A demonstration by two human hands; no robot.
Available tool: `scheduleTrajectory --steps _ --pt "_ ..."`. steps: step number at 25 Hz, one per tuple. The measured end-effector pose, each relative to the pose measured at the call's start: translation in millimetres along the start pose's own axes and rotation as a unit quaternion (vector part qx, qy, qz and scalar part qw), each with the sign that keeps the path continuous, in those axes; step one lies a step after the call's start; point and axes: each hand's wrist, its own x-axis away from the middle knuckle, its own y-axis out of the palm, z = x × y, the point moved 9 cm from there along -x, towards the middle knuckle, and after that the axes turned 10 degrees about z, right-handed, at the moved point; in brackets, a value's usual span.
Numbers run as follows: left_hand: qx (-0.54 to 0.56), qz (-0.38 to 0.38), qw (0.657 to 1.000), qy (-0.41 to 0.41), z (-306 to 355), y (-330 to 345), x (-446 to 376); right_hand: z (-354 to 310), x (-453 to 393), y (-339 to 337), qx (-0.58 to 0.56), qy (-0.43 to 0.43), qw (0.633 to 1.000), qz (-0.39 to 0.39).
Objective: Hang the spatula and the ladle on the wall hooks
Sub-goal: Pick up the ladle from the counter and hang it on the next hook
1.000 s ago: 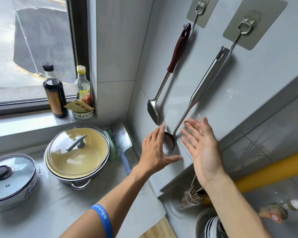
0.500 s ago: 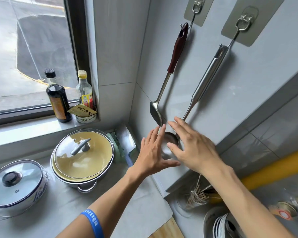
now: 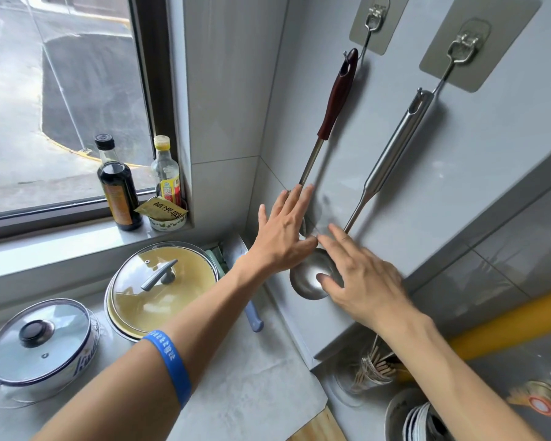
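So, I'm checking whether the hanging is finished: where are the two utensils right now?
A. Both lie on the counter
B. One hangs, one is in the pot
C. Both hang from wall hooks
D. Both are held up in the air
C: the spatula and the ladle each hang from a hook on the wall.

spatula [image 3: 337,93]: brown handle, hanging on left hook [image 3: 372,19] | ladle [image 3: 392,157]: steel, hanging on right hook [image 3: 462,47]
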Motion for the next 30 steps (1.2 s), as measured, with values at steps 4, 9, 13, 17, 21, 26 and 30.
scheduleTrajectory --steps 4,9,13,17,21,26,30 --pt "-0.008 -0.029 1.0 0.003 -5.3 4.3 0.1 -6.5 3.6 4.7 0.08 -0.015 0.997 -0.001" --pt "-0.013 -0.042 0.999 0.004 -4.5 5.4 1.0 -27.3 11.9 -6.1 0.211 -0.093 0.97 0.074" --pt "-0.018 -0.042 0.999 0.007 -5.0 5.0 1.5 -34.1 20.8 4.4 0.278 -0.145 0.947 0.074" --pt "-0.029 -0.044 0.999 0.008 -4.9 3.2 1.1 -20.8 21.3 9.8 0.308 -0.101 0.945 0.035" --pt "-0.034 -0.047 0.998 0.012 -5.0 1.8 1.4 -17.9 20.4 8.0 0.303 -0.089 0.949 0.027" --pt "-0.035 -0.048 0.998 0.017 -2.9 -0.3 0.8 -19.2 19.3 3.6 0.273 -0.076 0.958 0.035" --pt "-0.03 -0.041 0.999 0.019 -1.5 -2.1 1.8 -20.1 20.4 -0.1 0.247 -0.081 0.965 0.045"
